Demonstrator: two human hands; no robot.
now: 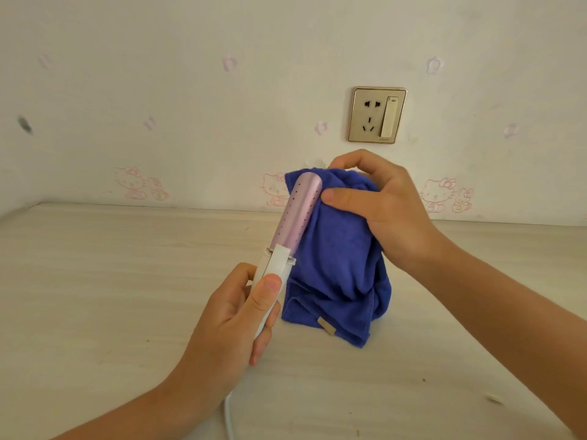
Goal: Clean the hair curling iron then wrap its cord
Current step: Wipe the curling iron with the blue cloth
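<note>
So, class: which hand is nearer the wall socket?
Right. The right hand holds the towel just below the socket; the left hand grips the handle lower.

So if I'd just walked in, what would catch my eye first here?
Probably the bright blue towel at the centre, pressed by the right hand against the pink barrel of the curling iron. The left hand grips the iron's white handle lower down, with the white cord trailing off the bottom edge. Behind them, a gold-framed wall socket stands out on the pale cartoon-cat wallpaper.
</note>
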